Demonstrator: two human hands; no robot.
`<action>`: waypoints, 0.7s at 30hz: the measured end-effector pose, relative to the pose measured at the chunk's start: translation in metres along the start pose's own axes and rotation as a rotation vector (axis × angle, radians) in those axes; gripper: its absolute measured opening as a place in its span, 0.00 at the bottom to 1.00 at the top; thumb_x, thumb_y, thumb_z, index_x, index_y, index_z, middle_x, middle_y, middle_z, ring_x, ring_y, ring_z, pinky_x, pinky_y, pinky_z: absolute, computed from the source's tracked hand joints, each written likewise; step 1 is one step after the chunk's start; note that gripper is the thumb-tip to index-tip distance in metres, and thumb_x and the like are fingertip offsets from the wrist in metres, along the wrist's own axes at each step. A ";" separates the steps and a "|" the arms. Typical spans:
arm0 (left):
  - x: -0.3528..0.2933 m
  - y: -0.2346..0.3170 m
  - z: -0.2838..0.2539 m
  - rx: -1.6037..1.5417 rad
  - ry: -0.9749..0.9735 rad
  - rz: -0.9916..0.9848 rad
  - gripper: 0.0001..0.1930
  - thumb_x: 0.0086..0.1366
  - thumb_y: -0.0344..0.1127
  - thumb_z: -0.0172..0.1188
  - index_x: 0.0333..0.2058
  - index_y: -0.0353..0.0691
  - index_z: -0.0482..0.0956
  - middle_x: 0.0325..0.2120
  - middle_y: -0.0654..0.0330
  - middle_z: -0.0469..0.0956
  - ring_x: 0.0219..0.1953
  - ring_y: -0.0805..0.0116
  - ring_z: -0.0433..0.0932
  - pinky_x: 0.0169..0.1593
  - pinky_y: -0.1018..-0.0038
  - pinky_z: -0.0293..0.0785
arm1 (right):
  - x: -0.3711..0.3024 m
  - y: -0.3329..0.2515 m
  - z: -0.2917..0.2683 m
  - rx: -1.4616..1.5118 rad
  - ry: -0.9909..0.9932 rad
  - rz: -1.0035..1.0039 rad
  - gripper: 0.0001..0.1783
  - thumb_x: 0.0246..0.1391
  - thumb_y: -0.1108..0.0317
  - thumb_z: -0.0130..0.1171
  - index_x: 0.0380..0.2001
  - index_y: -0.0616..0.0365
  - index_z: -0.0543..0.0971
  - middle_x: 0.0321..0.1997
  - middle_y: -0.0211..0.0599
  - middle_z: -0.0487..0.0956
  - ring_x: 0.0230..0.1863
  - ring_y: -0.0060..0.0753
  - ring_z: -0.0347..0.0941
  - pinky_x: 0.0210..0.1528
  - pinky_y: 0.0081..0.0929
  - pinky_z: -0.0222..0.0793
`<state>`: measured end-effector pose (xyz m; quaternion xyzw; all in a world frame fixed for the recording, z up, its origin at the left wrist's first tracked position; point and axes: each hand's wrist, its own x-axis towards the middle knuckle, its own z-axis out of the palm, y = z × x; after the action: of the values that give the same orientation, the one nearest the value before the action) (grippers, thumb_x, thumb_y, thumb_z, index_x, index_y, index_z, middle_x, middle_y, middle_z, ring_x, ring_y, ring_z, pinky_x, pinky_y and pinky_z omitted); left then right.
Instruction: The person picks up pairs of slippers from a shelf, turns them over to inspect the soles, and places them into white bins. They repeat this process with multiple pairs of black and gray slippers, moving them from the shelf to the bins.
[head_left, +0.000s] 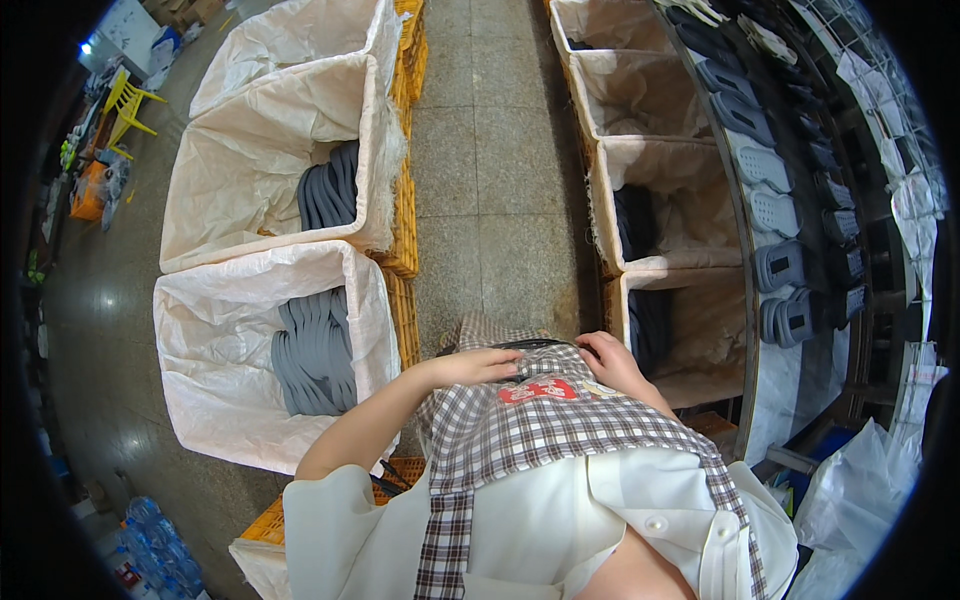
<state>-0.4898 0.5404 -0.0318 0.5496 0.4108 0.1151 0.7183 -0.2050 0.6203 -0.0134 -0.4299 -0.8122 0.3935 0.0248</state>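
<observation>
My left hand (478,367) lies across the front of a brown-and-white checked apron (590,422) at my waist, its fingers stretched out flat. Against the other side of the apron rests my right hand (614,362), with its fingers loosely bent and apart. Between the two hands runs a thin black strap-like thing (540,343); neither hand visibly grips it. Nearest on the left, a cloth-lined wicker basket (215,345) holds stacked grey curved flat pieces (316,352). The basket beyond it has darker grey pieces (330,188).
A tiled aisle (505,200) runs ahead between basket rows. Lined baskets (665,265) on the right hold dark pieces. Beside them, a rack (745,300) carries grey and dark slippers (778,265). Clear plastic bags (855,490) hang lower right. A yellow chair (125,105) stands far left; bottles (155,545) lie lower left.
</observation>
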 end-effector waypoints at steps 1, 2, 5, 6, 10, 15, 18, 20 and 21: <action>0.001 -0.001 0.000 0.009 -0.008 -0.015 0.32 0.69 0.55 0.40 0.62 0.36 0.56 0.60 0.46 0.60 0.62 0.54 0.60 0.63 0.66 0.55 | -0.001 0.000 0.001 -0.002 0.004 0.000 0.13 0.53 0.67 0.55 0.41 0.61 0.76 0.39 0.44 0.76 0.44 0.47 0.71 0.47 0.35 0.67; 0.002 -0.002 0.000 0.009 -0.003 -0.013 0.33 0.69 0.55 0.40 0.62 0.36 0.56 0.60 0.45 0.60 0.62 0.53 0.60 0.63 0.66 0.56 | -0.001 0.000 0.003 -0.003 0.009 0.000 0.13 0.53 0.67 0.55 0.41 0.61 0.76 0.39 0.44 0.76 0.44 0.47 0.71 0.46 0.35 0.67; 0.004 -0.006 0.003 0.104 0.087 -0.008 0.33 0.69 0.55 0.42 0.61 0.34 0.58 0.55 0.43 0.64 0.57 0.52 0.65 0.59 0.66 0.61 | -0.003 -0.001 0.006 -0.007 0.013 0.008 0.13 0.53 0.67 0.55 0.40 0.61 0.76 0.39 0.44 0.76 0.44 0.47 0.71 0.46 0.36 0.67; 0.005 -0.007 0.007 0.180 0.197 0.035 0.32 0.68 0.55 0.43 0.59 0.33 0.61 0.52 0.42 0.68 0.54 0.52 0.69 0.56 0.66 0.64 | -0.003 -0.001 0.006 0.002 0.018 0.001 0.13 0.53 0.67 0.55 0.40 0.61 0.76 0.39 0.44 0.76 0.44 0.47 0.71 0.46 0.36 0.67; 0.010 -0.009 0.009 0.242 0.247 0.074 0.27 0.67 0.53 0.47 0.49 0.33 0.72 0.40 0.46 0.76 0.42 0.52 0.75 0.47 0.63 0.69 | -0.005 -0.001 0.008 0.009 0.016 0.004 0.13 0.53 0.66 0.55 0.40 0.61 0.76 0.39 0.45 0.75 0.44 0.47 0.71 0.46 0.36 0.66; 0.014 -0.004 0.006 0.225 0.189 -0.047 0.18 0.66 0.47 0.52 0.41 0.37 0.78 0.36 0.53 0.79 0.39 0.60 0.77 0.43 0.68 0.72 | -0.007 -0.002 0.010 0.014 0.025 0.012 0.13 0.53 0.66 0.55 0.40 0.61 0.76 0.39 0.45 0.75 0.44 0.48 0.71 0.46 0.36 0.66; 0.013 -0.003 0.009 0.247 0.277 -0.017 0.15 0.64 0.45 0.54 0.39 0.38 0.79 0.32 0.54 0.80 0.36 0.60 0.78 0.41 0.68 0.72 | -0.008 -0.002 0.011 0.014 0.026 0.014 0.13 0.53 0.66 0.55 0.40 0.61 0.76 0.39 0.45 0.75 0.44 0.48 0.71 0.46 0.36 0.66; 0.013 -0.005 0.012 0.274 0.324 -0.007 0.15 0.64 0.44 0.54 0.38 0.38 0.79 0.31 0.54 0.80 0.35 0.58 0.78 0.40 0.68 0.72 | -0.007 -0.001 0.012 0.016 0.026 0.009 0.13 0.53 0.66 0.55 0.41 0.61 0.76 0.39 0.45 0.75 0.44 0.48 0.71 0.46 0.36 0.66; 0.013 -0.007 0.012 0.287 0.343 -0.007 0.14 0.63 0.44 0.55 0.37 0.39 0.79 0.31 0.53 0.80 0.35 0.57 0.78 0.40 0.67 0.73 | -0.007 -0.001 0.012 0.013 0.028 0.007 0.14 0.53 0.66 0.55 0.41 0.61 0.76 0.39 0.45 0.75 0.44 0.48 0.71 0.46 0.36 0.66</action>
<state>-0.4747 0.5376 -0.0433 0.6173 0.5410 0.1446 0.5526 -0.2060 0.6070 -0.0191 -0.4381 -0.8077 0.3928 0.0376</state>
